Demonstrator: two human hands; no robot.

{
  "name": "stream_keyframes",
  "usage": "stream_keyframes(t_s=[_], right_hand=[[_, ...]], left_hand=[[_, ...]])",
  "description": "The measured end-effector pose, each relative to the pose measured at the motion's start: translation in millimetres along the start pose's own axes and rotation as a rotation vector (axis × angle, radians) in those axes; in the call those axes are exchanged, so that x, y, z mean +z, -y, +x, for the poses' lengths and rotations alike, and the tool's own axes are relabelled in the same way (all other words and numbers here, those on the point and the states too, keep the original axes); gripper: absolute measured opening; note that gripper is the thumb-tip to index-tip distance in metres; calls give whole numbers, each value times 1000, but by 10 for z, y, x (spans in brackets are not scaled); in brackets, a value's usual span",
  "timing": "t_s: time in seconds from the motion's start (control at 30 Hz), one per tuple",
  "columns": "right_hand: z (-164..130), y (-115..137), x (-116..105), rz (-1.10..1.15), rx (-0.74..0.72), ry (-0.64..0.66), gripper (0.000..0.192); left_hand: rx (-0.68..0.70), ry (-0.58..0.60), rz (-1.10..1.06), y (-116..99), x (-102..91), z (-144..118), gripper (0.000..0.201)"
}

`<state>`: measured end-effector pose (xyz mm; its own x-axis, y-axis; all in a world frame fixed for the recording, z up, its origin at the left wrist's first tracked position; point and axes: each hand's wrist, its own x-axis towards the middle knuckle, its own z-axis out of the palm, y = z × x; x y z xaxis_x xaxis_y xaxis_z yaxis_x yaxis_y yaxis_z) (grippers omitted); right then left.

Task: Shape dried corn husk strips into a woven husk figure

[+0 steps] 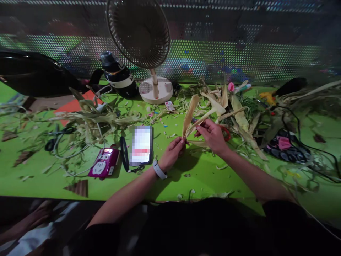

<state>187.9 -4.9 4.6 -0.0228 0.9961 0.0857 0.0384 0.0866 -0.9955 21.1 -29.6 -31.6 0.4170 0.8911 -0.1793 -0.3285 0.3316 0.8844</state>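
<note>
My left hand, with a pale watch strap on its wrist, pinches the lower end of a dry corn husk whose strips fan upward and to the right. Close by on the right, my right hand has its fingers pressed together beside the husk strips. A small dark reddish bit shows at its fingertips, too small to name. Behind the right hand, a red loop is partly hidden. More dried husks lie in a heap just beyond and to the right of the hands.
Left of my hands lie a phone and a magenta device with a white cable. A fan and a dark bottle stand at the back. Scraps litter the green table. Black cords run along the right.
</note>
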Motion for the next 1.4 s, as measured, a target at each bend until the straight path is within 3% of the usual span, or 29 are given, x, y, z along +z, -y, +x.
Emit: stream_keyframes(t_s=[0.23,0.37,0.63,0.7,0.9,1.13,1.4], right_hand=[[6,8,-24,70,1,17,13],[-23,40,9,42,-21,66,20],[-38,-48,28,-97,-60,19,26],[-56,-53,21,-136,-109,6,24],[-144,-8,30,-354,-469,42,11],[-91,-30,24,-261,-245,24,20],[-61,-69,41,-181,-139,1,30]], left_hand=[[-49,-44,-50,3,3,10,35],[-41,-81,-56,42,-4,38,38],[37,8,73,-4,10,-9,33],[41,17,74,-18,15,-21,30],[52,33,12,-14,4,-5,25],[19,69,-31,-9,-5,4,28],[-13,51,7,5,1,-3,30]])
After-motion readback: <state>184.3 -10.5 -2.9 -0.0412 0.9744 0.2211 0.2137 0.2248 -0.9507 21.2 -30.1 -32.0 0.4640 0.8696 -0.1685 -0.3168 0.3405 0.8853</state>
